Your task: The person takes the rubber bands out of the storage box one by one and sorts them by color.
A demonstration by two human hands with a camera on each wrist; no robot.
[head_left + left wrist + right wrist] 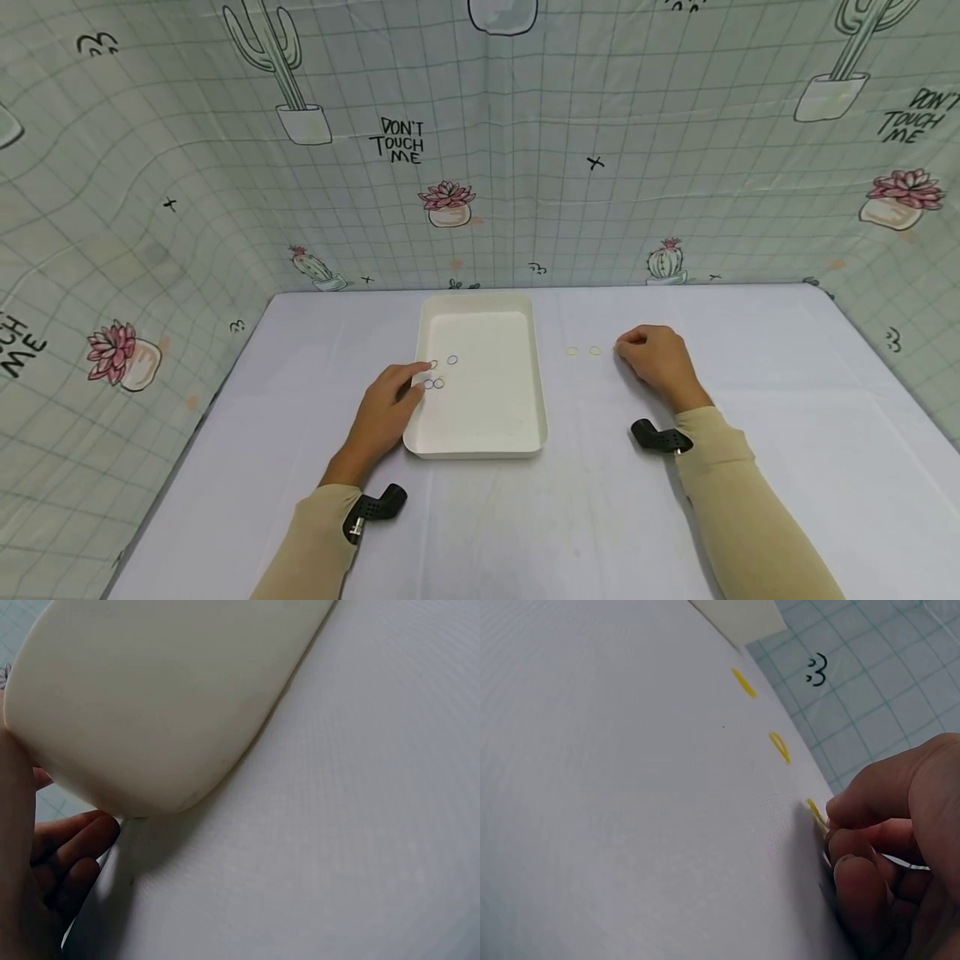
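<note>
My right hand is low over the white cloth, right of the tray. Its thumb and fingertips pinch a small yellow rubber band, partly hidden by them. Two more yellow rubber bands lie in a row to its left. At the left rim of a cream tray is my left hand, index finger and thumb reaching over the rim and spread apart. The index fingertip is right at a small dark loop inside the tray. Several similar thin loops lie close by.
White cloth covers the table. A grid-patterned curtain with cactus prints hangs behind and at both sides. The tray's raised walls stand between the two hands.
</note>
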